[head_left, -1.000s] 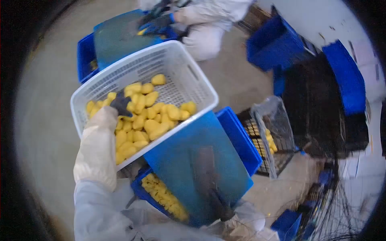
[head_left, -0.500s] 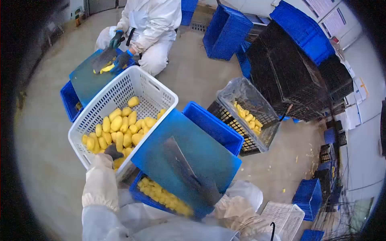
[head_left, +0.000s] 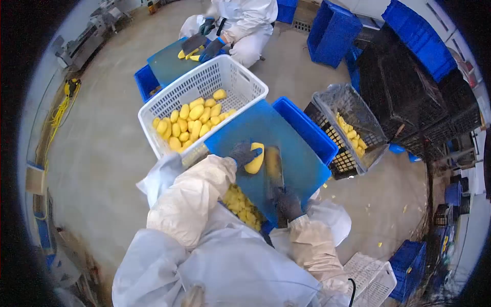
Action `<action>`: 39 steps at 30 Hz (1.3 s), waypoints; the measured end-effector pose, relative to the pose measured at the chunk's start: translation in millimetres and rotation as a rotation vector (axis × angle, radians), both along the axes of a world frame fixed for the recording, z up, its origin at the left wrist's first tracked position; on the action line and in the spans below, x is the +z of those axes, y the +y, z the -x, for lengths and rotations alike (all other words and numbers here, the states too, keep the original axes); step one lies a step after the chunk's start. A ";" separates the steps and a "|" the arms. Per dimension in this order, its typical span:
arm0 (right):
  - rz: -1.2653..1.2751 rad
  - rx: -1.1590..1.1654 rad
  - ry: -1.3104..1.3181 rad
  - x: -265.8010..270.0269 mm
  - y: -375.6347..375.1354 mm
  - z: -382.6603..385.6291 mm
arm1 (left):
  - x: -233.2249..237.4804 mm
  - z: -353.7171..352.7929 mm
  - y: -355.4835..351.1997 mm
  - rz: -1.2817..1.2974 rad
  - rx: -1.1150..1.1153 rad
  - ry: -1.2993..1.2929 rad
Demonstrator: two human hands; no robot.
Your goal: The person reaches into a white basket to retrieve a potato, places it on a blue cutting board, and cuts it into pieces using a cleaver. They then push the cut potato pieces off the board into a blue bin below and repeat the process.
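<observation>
On the blue board (head_left: 255, 123), the left hand (head_left: 243, 154) is pinching a yellow potato (head_left: 255, 159), while the right hand (head_left: 288, 204) (fingers closed) is gripping a knife (head_left: 273, 169) just beside it.

The left hand (head_left: 243, 153) hides part of the potato (head_left: 254, 159) near the middle of the cutting board (head_left: 304, 163). By the board's near corner, the knife (head_left: 274, 171) has its handle covered by the right hand (head_left: 289, 204); whether the blade touches the board cannot be told. The left sleeve (head_left: 192, 199) covers part of the board's near-left edge and some cut pieces (head_left: 243, 207). The board hides what supports it, possibly the blue crate (head_left: 309, 130) showing past its far-right edge. The co-worker (head_left: 248, 25) is cut off at the top.
</observation>
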State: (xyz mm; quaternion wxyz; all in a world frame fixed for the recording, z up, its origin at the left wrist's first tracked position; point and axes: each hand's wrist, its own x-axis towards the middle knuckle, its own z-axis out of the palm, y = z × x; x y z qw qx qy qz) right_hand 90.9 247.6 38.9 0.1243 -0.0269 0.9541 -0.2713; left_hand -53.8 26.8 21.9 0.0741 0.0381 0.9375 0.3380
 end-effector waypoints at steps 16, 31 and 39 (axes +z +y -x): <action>-0.376 0.169 0.569 -27.5 -40.1 -26.5 | -26.6 -40.6 -13.9 -0.341 0.252 -0.083; -0.274 0.094 0.192 43.4 -54.9 -15.0 | -34.0 -41.5 -11.7 -0.314 0.255 -0.173; -0.220 0.109 0.040 54.4 -56.1 2.7 | -32.7 -42.8 -10.2 -0.311 0.248 -0.106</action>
